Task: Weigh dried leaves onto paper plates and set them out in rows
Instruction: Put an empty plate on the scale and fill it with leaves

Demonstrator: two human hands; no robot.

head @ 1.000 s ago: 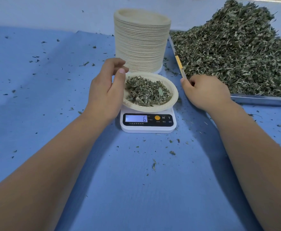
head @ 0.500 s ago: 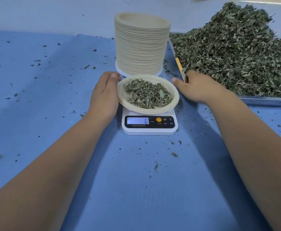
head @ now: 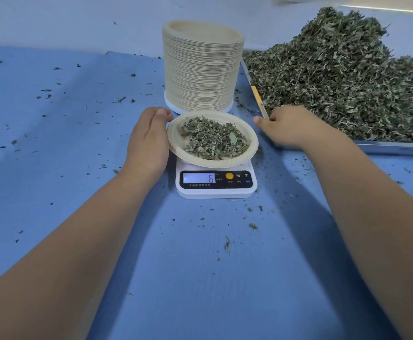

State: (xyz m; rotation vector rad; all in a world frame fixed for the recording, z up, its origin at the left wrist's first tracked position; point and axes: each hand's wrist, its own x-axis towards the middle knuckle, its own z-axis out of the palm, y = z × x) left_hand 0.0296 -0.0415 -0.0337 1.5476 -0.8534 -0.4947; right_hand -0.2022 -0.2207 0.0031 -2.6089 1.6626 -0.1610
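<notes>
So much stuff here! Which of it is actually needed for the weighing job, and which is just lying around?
In use: filled plate, held at its rim by the left hand; scale reading 6; stack of empty plates; leaf pile in its tray; right hand at the tray corner.

Just lying about: leaf crumbs scattered on the blue cloth; yellow strip on the tray edge.
</notes>
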